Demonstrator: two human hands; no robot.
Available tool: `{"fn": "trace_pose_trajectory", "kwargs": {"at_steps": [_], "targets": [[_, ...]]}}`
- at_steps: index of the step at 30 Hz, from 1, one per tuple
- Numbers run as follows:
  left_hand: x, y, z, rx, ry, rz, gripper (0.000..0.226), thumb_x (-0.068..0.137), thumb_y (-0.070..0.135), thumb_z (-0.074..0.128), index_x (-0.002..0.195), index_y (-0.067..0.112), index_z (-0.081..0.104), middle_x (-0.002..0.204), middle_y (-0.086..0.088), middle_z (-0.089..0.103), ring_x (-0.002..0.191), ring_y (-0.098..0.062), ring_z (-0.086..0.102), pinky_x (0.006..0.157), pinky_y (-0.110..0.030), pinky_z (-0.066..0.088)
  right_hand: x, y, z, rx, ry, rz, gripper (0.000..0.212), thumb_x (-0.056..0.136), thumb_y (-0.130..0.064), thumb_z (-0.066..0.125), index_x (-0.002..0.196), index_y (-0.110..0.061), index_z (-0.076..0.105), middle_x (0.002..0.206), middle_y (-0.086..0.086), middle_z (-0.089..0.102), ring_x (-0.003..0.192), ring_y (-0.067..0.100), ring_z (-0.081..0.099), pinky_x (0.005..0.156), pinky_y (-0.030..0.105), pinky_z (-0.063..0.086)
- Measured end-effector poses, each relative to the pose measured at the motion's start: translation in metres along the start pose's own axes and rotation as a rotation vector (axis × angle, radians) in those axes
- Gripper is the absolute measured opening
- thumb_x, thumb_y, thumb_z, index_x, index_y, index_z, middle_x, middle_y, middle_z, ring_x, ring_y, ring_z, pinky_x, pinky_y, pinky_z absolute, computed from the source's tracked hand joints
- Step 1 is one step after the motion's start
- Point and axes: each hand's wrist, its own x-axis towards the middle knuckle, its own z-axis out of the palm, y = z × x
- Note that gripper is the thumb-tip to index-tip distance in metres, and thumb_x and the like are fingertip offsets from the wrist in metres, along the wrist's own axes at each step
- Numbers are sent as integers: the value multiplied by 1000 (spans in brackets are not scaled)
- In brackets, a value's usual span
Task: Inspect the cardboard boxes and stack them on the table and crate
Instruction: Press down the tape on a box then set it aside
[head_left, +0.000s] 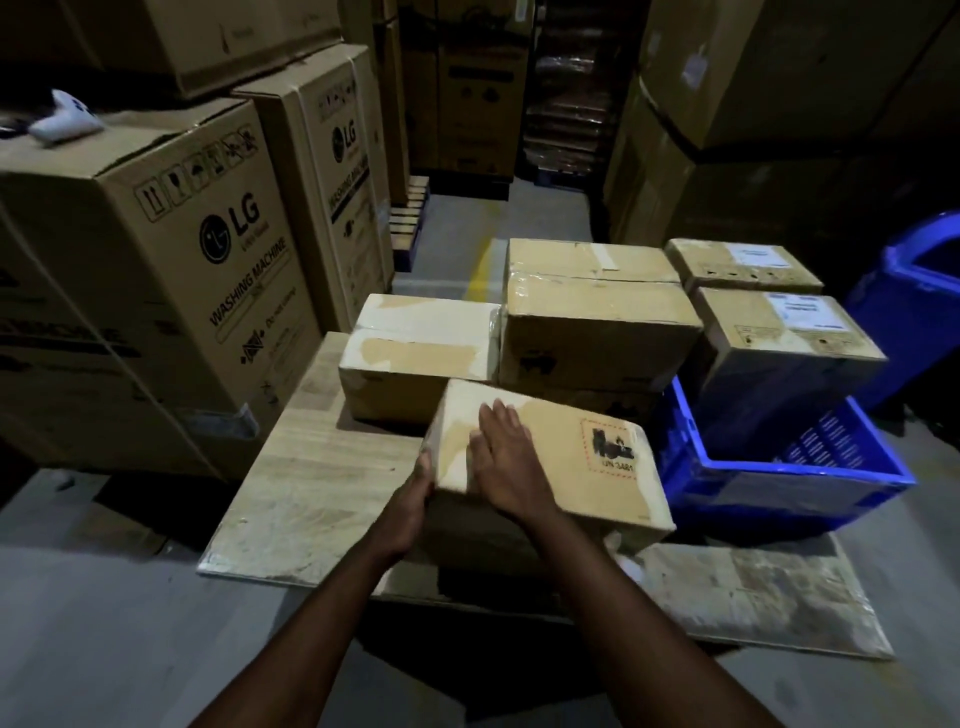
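A cardboard box with a red-bordered UN 3481 label sits tilted above the near part of the low wooden table. My left hand grips its near left corner from the side. My right hand lies flat on its top, fingers straight. Behind it on the table are a taped box and a stack of two larger boxes. A box with a white label stands in the blue crate, another labelled box behind it.
Tall LG washing machine cartons wall off the left side. More large cartons stand at the right and back. A blue plastic bin is at the far right. A floor aisle runs ahead between the stacks.
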Motion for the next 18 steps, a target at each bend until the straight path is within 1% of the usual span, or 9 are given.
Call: {"fn": "trace_pose_trajectory", "kwargs": {"at_steps": [1, 3, 5, 6, 9, 11, 12, 14, 18], "targets": [[0, 13, 2, -6, -2, 12, 76, 84, 80, 39, 142, 33, 48, 142, 5, 54, 129, -11, 53, 109, -38, 40, -1, 6, 9, -4, -41, -37, 56, 108, -32, 27, 158, -13, 12, 166, 6, 1, 153, 19, -4, 121, 33, -4], [0, 34, 4, 59, 14, 66, 80, 85, 77, 43, 150, 32, 36, 155, 10, 34, 139, -9, 38, 115, -38, 31, -4, 17, 23, -3, -135, -122, 57, 108, -30, 28, 158, -14, 7, 166, 5, -3, 152, 19, -8, 123, 34, -4], [-1, 44, 5, 263, 30, 130, 67, 96, 61, 43, 153, 29, 31, 150, 21, 17, 144, -3, 18, 117, -32, 24, -6, 24, 29, 32, -182, -146, 57, 108, -30, 29, 158, -15, 7, 165, 3, -3, 153, 19, -8, 124, 35, -1], [0, 43, 6, 348, 37, 155, 61, 99, 52, 44, 153, 27, 30, 150, 20, 15, 146, -3, 14, 118, -32, 23, -6, 26, 28, 45, -172, -139, 56, 108, -29, 30, 158, -15, 8, 166, 3, -2, 153, 18, -6, 124, 33, -1], [3, 35, 7, 566, 27, 212, 61, 101, 41, 46, 155, 19, 25, 158, 12, 0, 149, -10, 10, 120, -37, 23, -8, 36, 17, 34, -112, -98, 57, 108, -29, 31, 158, -14, 9, 166, 3, 2, 152, 17, -4, 120, 26, -2], [6, 28, 11, 826, 9, 218, 66, 103, 41, 41, 156, 13, 15, 163, -4, -11, 151, -22, -2, 122, -38, 13, -10, 50, 8, -48, -53, -44, 58, 107, -32, 31, 158, -14, 9, 166, 3, 4, 152, 17, -2, 119, 28, 0], [7, 27, 14, 951, 13, 207, 69, 103, 43, 39, 157, 12, 10, 163, -9, -14, 151, -26, -9, 121, -39, 7, -12, 60, 3, -106, -21, -6, 59, 107, -34, 30, 158, -15, 9, 166, 3, 4, 152, 17, -2, 120, 30, 1], [8, 28, 22, 1163, 44, 236, 72, 103, 48, 32, 157, 11, 1, 163, -10, -16, 150, -26, -17, 122, -41, -1, -16, 80, -7, -234, 14, 68, 60, 106, -37, 28, 158, -14, 9, 166, 5, 4, 152, 19, -2, 121, 33, 1], [16, 26, 36, 1352, 15, 368, 70, 101, 53, 14, 157, 14, -3, 165, -3, -10, 151, -19, -13, 123, -38, -4, -24, 101, -14, -404, 39, 107, 64, 103, -43, 20, 158, -11, 11, 166, 8, 5, 153, 20, -3, 123, 36, -4]]}}
